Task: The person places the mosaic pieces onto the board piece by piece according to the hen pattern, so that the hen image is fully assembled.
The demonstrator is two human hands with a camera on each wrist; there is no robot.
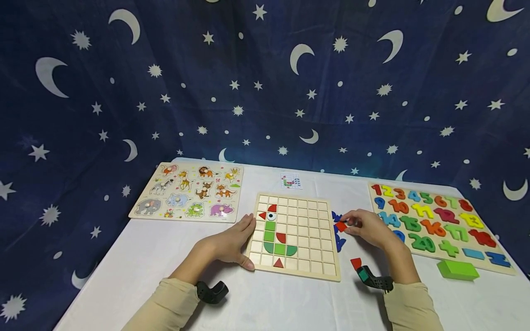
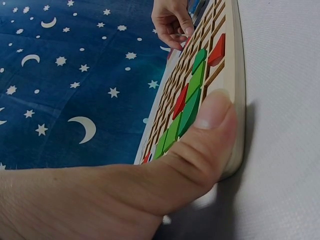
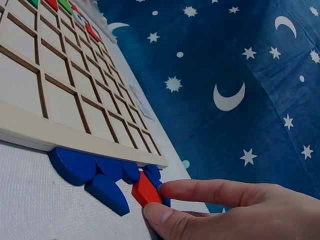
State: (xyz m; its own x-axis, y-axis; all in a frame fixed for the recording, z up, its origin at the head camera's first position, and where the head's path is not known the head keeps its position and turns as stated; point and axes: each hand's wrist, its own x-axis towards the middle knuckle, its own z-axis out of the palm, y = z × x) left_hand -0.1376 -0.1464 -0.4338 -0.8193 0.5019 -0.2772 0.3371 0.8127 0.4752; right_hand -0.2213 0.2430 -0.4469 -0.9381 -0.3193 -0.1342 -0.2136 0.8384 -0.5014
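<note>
Head view: the grid board is being touched at its left edge by the left hand, fingers extended. Left wrist: its rim is being pressed by the thumb. Right wrist: beside the board, a red piece is being pinched by the right hand near blue pieces.

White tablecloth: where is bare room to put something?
Free: the white tablecloth before the square wooden grid board; also between the rectangular animal-puzzle board and left forearm. Crowded: grid board's right edge, with blue curved pieces and the right hand pinching a red piece.
</note>
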